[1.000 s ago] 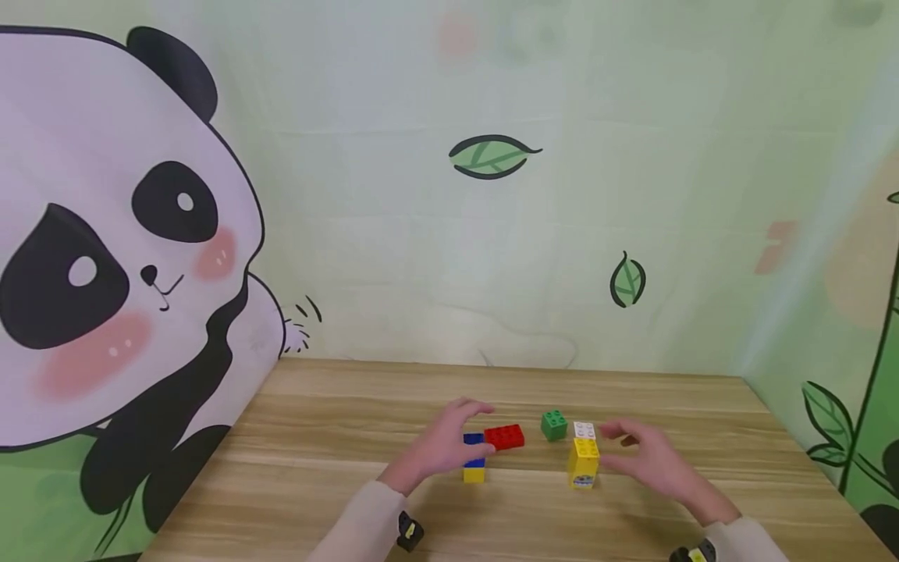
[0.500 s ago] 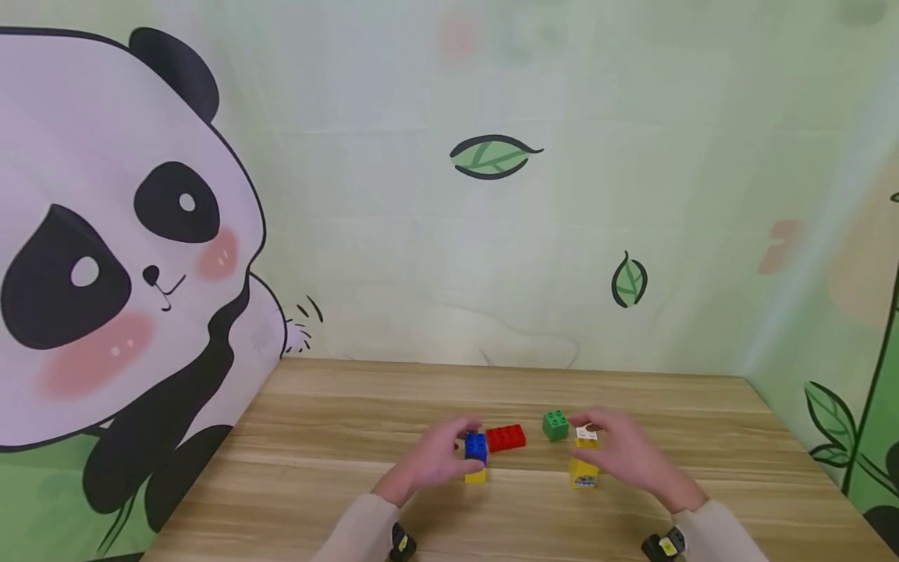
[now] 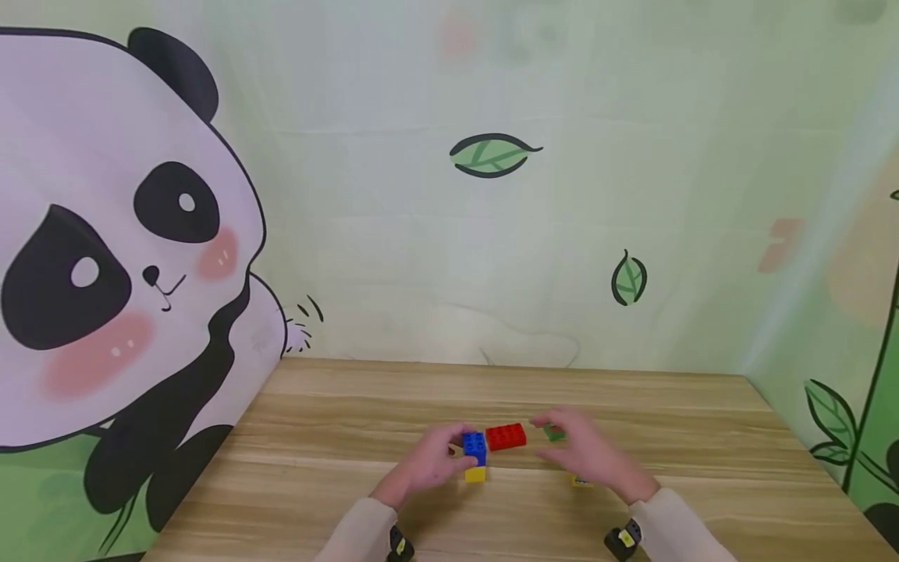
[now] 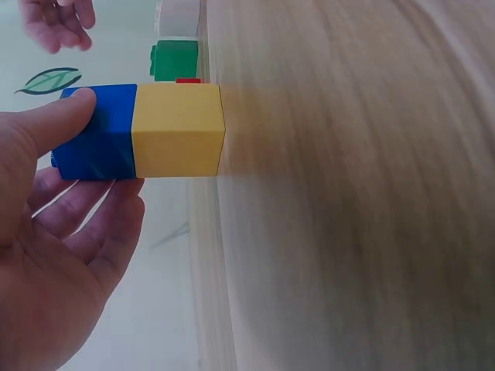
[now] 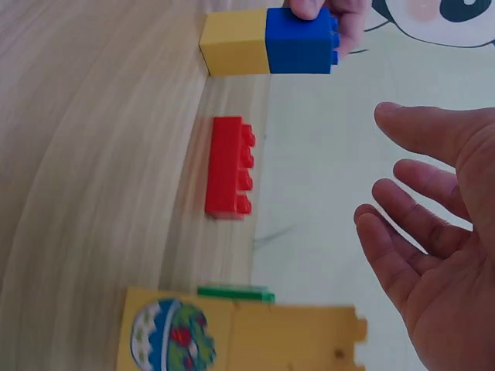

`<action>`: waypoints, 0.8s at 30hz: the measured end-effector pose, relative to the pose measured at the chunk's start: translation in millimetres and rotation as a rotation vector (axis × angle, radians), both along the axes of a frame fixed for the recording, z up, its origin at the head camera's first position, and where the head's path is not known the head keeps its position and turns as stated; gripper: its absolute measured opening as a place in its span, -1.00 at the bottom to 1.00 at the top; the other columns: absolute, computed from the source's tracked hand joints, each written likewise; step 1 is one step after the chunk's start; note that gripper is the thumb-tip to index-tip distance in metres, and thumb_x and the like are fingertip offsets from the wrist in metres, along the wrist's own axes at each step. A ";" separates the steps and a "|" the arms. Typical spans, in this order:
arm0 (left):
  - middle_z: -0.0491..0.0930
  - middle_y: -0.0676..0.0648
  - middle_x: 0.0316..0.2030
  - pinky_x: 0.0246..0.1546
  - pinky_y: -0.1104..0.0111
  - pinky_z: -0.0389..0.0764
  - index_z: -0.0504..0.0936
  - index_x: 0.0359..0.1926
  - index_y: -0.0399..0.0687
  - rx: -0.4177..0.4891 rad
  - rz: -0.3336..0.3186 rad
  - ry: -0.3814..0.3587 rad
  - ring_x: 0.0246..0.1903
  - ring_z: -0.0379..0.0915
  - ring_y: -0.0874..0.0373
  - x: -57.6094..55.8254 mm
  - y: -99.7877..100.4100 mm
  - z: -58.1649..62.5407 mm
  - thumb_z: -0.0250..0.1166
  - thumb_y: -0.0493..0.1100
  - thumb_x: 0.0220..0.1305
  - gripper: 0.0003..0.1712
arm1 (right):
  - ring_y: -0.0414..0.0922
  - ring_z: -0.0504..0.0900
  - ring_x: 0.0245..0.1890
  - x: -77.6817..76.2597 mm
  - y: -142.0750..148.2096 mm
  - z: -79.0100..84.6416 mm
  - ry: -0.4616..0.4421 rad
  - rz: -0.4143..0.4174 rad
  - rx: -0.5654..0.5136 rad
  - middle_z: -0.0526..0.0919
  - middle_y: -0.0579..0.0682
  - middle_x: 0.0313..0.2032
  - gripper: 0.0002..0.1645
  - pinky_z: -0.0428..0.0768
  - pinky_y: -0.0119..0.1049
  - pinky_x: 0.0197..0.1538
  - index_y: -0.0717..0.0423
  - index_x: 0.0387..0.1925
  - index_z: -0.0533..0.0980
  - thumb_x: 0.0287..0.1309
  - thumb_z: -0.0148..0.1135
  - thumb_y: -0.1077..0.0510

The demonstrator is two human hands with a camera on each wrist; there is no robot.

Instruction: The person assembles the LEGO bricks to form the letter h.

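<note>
My left hand (image 3: 431, 460) holds a blue toy building brick (image 4: 97, 135) between thumb and fingers. That brick sits on top of a yellow brick (image 4: 178, 130), the two forming a small upright stack on the table. My right hand (image 3: 586, 451), fingers loosely spread and holding nothing, hovers in front of the green brick (image 3: 555, 432). It hides most of a yellow stack, whose lower brick with a printed picture (image 5: 172, 332) shows in the right wrist view. Between the two hands lies a red brick (image 3: 506, 437), studs up.
A white brick (image 4: 178, 17) shows beyond the green one in the left wrist view. The wooden table (image 3: 337, 406) ends at a cloth backdrop (image 3: 393, 257) printed with a panda and leaves.
My right hand has moved left from beside the yellow stack to in front of it. My left hand has closed in on the blue brick. The bricks stay in place.
</note>
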State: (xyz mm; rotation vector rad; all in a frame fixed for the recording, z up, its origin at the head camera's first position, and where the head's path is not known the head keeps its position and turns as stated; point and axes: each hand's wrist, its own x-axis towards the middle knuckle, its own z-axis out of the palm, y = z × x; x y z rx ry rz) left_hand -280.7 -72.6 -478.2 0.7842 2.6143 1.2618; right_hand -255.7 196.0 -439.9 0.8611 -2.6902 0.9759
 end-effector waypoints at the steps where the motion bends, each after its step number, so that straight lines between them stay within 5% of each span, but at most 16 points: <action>1: 0.59 0.03 -0.17 -0.14 0.31 0.55 0.51 0.08 -0.09 0.000 0.002 -0.001 -0.18 0.49 0.18 -0.1 -0.5 -0.4 0.33 -0.15 0.20 -0.59 | 0.01 0.57 -0.16 -1.4 -2.9 -1.5 -0.008 0.005 -0.007 0.59 0.08 -0.12 -0.56 0.57 -0.15 -0.10 0.24 -0.03 0.53 0.00 0.40 0.26; 8: 0.59 0.03 -0.20 -0.21 0.37 0.56 0.53 0.05 -0.09 0.016 -0.002 -0.016 -0.23 0.51 0.19 0.1 -4.4 -1.7 0.34 -0.16 0.20 -0.61 | 0.18 0.57 -0.13 -12.8 -21.8 -12.4 -0.086 0.033 -0.015 0.55 0.20 -0.10 -0.59 0.55 0.04 -0.08 0.33 -0.03 0.51 0.03 0.35 0.34; 14: 0.61 -0.02 -0.20 -0.26 0.39 0.57 0.54 0.01 -0.10 0.047 -0.004 -0.050 -0.26 0.53 0.18 -0.1 -7.2 -2.3 0.35 -0.17 0.19 -0.64 | 0.11 0.54 -0.08 -19.0 -33.2 -13.0 -0.100 -0.020 0.057 0.58 0.09 -0.08 -0.57 0.53 0.01 -0.05 0.22 -0.01 0.53 0.04 0.37 0.24; 24: 0.62 -0.03 -0.22 -0.28 0.38 0.57 0.55 -0.02 -0.12 0.042 -0.029 -0.036 -0.26 0.55 0.17 1.3 -11.5 -1.2 0.35 -0.15 0.18 -0.66 | 0.09 0.47 0.06 -32.4 -42.9 -26.5 -0.206 -0.104 0.017 0.54 0.06 0.04 -0.55 0.47 0.03 0.07 0.13 0.05 0.52 0.08 0.37 0.19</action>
